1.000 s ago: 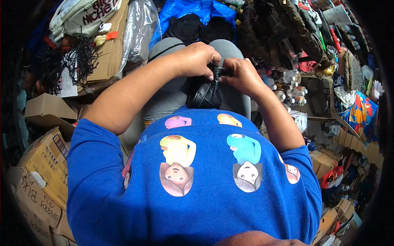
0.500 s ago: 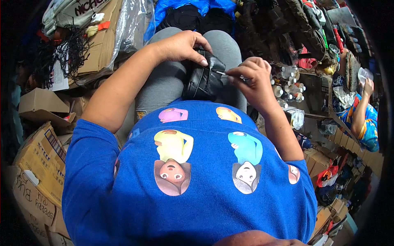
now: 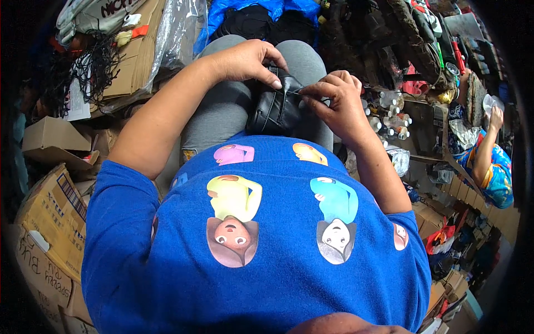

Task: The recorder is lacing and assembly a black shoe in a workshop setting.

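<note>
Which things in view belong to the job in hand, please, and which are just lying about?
In use:
- black leather-like piece, in the left hand
- thin dark strand, at the right hand

Lying about:
- cardboard box
- bottles
- black cords

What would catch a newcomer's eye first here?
The blue shirt with cartoon figures fills the lower middle. Above it, the left hand holds a black item, the right hand close at its right. Bright blue plastic shows at top centre.
</note>
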The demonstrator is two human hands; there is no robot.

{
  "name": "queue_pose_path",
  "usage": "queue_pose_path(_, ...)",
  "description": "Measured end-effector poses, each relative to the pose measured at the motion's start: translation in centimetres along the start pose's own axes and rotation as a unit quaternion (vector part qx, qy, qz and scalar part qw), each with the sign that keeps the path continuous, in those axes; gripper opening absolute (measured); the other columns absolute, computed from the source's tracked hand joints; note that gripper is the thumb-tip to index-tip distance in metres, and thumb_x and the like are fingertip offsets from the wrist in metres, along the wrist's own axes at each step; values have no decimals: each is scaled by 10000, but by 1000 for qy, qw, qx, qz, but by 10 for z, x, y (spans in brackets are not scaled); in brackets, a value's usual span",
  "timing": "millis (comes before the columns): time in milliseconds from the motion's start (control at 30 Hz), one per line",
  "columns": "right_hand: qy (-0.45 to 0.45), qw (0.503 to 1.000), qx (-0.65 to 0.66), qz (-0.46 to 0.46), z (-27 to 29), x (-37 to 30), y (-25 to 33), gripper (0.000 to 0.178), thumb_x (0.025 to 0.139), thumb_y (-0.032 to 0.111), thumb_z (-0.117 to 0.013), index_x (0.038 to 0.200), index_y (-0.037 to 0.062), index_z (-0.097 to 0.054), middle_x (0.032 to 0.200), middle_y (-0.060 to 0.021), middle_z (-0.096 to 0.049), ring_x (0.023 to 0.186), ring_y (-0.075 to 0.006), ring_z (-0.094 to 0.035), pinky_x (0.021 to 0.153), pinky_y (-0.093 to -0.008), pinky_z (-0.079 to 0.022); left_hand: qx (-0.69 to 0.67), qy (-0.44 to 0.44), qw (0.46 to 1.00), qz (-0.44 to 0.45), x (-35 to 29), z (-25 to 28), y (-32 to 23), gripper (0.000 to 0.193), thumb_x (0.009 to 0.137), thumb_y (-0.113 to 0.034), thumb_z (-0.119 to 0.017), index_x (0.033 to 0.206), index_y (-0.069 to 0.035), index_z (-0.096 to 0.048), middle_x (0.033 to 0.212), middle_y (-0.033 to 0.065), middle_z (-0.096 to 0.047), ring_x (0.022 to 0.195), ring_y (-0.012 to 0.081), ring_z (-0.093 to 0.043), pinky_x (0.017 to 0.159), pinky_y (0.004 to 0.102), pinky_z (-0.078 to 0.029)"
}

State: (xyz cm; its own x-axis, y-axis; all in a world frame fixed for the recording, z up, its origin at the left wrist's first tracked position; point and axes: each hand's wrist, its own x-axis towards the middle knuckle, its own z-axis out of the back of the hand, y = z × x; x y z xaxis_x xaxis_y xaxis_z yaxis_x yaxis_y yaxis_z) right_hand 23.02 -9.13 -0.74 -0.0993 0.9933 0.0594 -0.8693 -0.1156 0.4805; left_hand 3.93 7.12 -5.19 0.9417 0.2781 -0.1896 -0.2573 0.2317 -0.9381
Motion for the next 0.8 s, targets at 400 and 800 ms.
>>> queue_pose_path(400,65,974,217,-21,-28,12,-34,154,740,183,-747,893,182,-733,810,6,-638,884,-186,-530,900,-381,-308,48,-30,997,-53,-1,-4,4,348,691,-187,-794,984,-36,-683,889,39,-544,881,156,-537,800,291,-419)
queue_pose_path(800,-6,994,98,46,-23,-2,-16,300,689,83,-688,951,223,-726,835,28,-599,920,-180,-515,905,-374,-300,160,-256,949,-93,-51,-25,-18,437,776,92,-526,1163,-85,-630,913,98,-536,800,196,-549,775,306,-462)
